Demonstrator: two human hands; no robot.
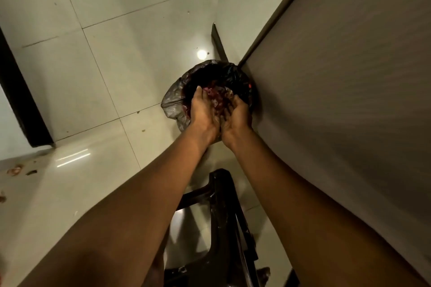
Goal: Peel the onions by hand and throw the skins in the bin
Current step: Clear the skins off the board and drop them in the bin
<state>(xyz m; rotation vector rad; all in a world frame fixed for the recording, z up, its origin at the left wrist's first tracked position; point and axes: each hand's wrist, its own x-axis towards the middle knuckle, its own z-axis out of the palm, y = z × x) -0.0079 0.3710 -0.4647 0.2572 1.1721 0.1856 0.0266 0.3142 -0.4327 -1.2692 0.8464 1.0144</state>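
Both arms reach forward over a round bin [172, 100] lined with a black plastic bag, standing on the floor in a corner. My left hand [203, 112] and my right hand [236, 114] are cupped together side by side above the bin's mouth. A heap of reddish-purple onion skins [215, 96] lies between the two palms, with the fingers curled round it. The inside of the bin is dark. No onions are in view.
A tall grey panel [338, 77] rises right beside the bin. A dark plastic stool [221, 228] stands below my forearms. Pale floor tiles [105, 65] stretch to the left, with scraps of onion skin [16, 169] near the left edge and a dark door frame [21, 100].
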